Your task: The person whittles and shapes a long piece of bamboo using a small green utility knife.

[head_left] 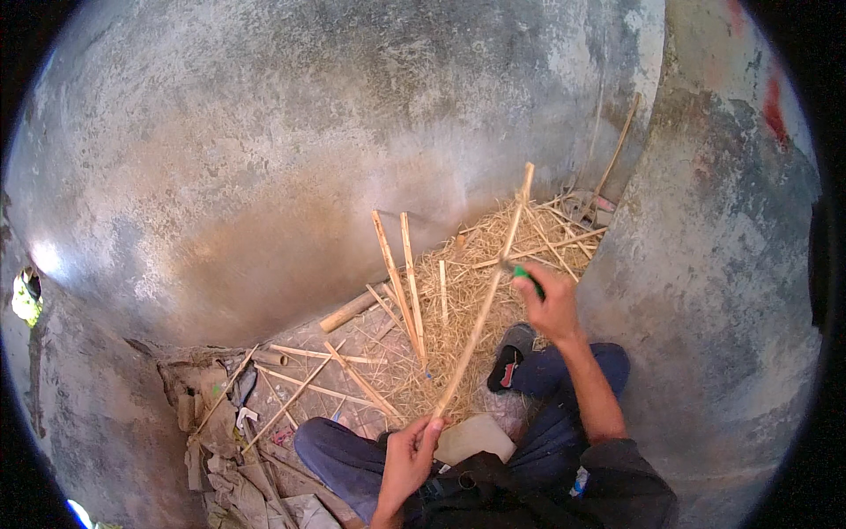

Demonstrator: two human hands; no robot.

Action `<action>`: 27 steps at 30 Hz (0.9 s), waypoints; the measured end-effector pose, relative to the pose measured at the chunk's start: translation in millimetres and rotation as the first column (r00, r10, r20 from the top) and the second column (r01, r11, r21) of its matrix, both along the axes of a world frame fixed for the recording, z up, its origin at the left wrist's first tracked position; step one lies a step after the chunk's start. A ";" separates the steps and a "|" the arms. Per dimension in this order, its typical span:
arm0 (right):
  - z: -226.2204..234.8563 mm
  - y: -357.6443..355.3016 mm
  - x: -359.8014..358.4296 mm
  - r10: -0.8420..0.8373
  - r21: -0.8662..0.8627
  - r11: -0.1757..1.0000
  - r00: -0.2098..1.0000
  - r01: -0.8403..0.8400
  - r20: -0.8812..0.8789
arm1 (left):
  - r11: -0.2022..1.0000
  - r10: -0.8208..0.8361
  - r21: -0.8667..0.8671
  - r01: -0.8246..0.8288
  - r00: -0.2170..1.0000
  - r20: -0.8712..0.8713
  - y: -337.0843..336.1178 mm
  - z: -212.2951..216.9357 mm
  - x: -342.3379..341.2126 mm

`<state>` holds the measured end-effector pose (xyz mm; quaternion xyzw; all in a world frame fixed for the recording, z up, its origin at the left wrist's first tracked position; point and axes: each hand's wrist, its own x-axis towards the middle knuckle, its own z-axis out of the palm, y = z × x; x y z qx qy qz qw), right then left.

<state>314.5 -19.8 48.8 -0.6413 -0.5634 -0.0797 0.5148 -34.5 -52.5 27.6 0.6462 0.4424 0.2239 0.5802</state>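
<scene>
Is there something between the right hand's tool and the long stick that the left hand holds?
Nothing visible. The right hand holds a green-handled tool right against the long stick, and the left hand grips its lower end. Loose shavings lie beneath.

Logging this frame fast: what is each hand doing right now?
Left hand: closed on the lower end of a long bamboo strip.
Right hand: closed on a green-handled tool against the strip.

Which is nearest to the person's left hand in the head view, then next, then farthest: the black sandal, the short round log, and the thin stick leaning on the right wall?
From the left hand, which grips the lower end of a long bamboo strip:
1. Black sandal, up and to the right, on the foot.
2. Short round log, up and to the left, at the wall's foot.
3. Thin leaning stick, far upper right.
</scene>
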 end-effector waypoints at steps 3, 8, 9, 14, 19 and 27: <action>-6.1 -0.6 39.5 -0.103 -0.045 0.994 0.994 0.102 -0.037 | 0.999 -0.021 -0.049 0.018 0.997 -0.075 -13.9 -1.8 -10.2; -17.1 -8.0 17.6 0.049 -0.100 0.993 0.991 -0.062 -0.127 | 0.998 -0.048 -0.038 0.047 0.999 -0.018 -10.2 -20.5 -17.2; -22.2 -10.6 7.3 0.088 -0.111 0.988 0.985 -0.105 -0.146 | 0.998 -0.038 -0.053 0.037 0.999 -0.018 -6.9 -24.3 -18.3; -45.0 -26.1 -53.9 0.285 -0.123 0.948 0.956 -0.293 -0.076 | 0.992 -0.036 -0.121 0.041 0.999 0.037 11.1 -12.8 -9.4; -41.8 -37.7 -96.5 0.366 -0.102 0.927 0.930 -0.360 0.039 | 0.999 -0.021 -0.026 0.022 0.998 0.054 17.4 -2.5 7.3; -28.1 -38.6 -114.8 0.368 -0.043 0.930 0.926 -0.365 0.085 | 0.994 -0.001 0.112 0.001 1.000 0.004 16.6 -2.1 18.6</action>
